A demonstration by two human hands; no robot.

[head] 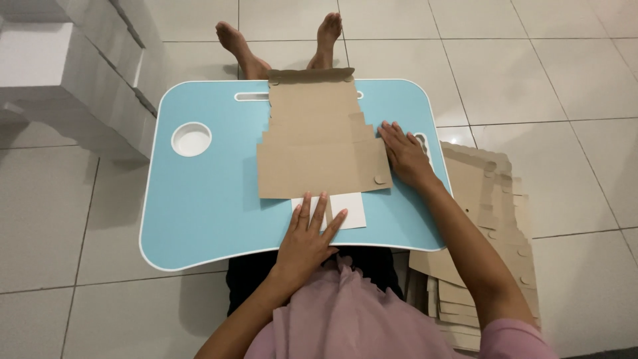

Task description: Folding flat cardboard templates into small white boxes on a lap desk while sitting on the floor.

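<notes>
While pressed flat, palms open, gripping nothing: left hand [307, 234] on white flap [347, 210], right hand [403, 154] on cardboard sheet [319, 139] lying mid-desk [199, 213]. Could slide or crease crookedly under uneven pressure.

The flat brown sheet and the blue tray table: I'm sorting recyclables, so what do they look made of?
The brown sheet looks like cardboard: matte tan face, die-cut tabs and fold lines, and a white underside showing at the flap under the left hand. The tray table seems to be smooth laminated board or plastic, with an even light-blue top and a thin white rim; which of the two, the view cannot settle.
</notes>
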